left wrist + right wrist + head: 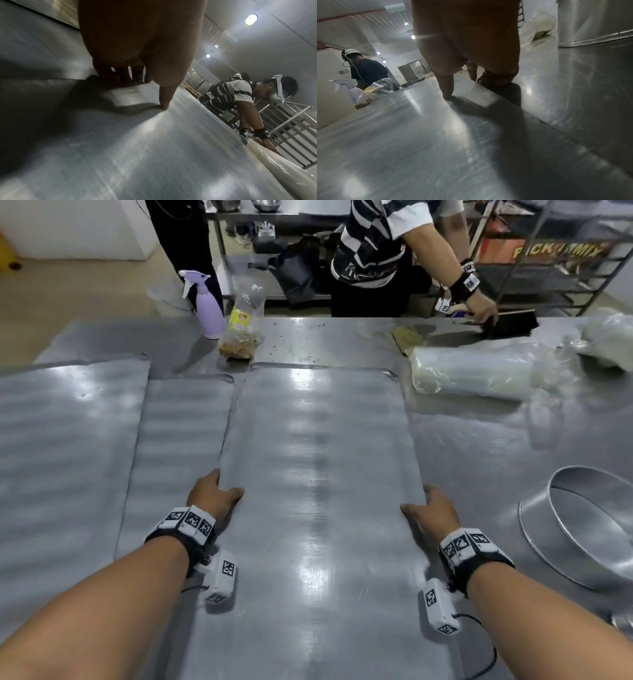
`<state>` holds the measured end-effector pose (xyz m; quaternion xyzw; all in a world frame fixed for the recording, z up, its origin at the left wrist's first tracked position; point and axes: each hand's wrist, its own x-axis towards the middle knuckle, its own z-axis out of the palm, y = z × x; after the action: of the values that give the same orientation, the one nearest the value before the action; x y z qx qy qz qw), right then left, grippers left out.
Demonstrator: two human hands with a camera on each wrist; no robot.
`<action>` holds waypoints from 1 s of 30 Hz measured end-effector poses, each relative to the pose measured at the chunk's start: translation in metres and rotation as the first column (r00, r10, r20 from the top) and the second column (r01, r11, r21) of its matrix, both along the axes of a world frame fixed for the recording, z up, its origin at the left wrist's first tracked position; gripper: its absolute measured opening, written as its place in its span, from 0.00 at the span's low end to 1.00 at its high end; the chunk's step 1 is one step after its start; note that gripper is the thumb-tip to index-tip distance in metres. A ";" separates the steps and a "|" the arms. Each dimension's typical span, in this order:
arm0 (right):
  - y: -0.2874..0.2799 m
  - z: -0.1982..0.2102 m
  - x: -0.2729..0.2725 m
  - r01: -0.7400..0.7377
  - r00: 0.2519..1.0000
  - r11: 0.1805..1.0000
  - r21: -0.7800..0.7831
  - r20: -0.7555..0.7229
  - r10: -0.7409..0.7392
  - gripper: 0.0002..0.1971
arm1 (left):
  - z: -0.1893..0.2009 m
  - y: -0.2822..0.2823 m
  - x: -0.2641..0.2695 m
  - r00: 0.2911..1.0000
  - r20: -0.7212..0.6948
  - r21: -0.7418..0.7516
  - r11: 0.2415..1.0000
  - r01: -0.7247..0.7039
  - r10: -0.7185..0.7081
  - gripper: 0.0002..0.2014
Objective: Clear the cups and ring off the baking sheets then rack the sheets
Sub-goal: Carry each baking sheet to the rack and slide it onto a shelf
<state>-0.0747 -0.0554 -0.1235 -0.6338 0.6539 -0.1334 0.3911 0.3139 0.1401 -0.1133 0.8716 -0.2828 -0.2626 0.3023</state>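
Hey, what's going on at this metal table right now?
A person grips the middle baking sheet by its long edges: left hand on one side, right hand on the other, thumbs on top. Its surface is bare. The metal ring sits off on the table to the right. Another person works across the table.
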 end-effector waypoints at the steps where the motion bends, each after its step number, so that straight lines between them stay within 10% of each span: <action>1: -0.002 0.000 -0.001 -0.011 1.000 1.000 0.001 -0.004 0.011 0.29 | 0.001 -0.002 0.000 1.000 0.025 0.021 1.000 0.005 -0.006 0.22; 10: 0.000 0.005 0.002 -0.078 0.995 0.996 -0.040 -0.060 0.076 0.25 | 0.001 -0.008 -0.007 0.977 0.211 0.255 0.965 -0.066 0.011 0.27; 25: -0.007 -0.002 -0.002 -0.082 0.981 0.994 -0.076 -0.180 0.067 0.32 | 0.019 -0.008 -0.013 0.986 0.066 0.130 0.979 -0.158 0.150 0.17; 30: -0.021 0.013 -0.019 -0.034 0.981 0.997 -0.073 -0.191 0.020 0.19 | 0.008 -0.017 -0.026 0.995 0.060 0.128 0.988 -0.087 0.080 0.19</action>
<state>-0.0939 -0.0768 -0.1104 -0.6669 0.6741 -0.0914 0.3042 0.2880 0.1235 -0.1050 0.9075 -0.2365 -0.2435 0.2474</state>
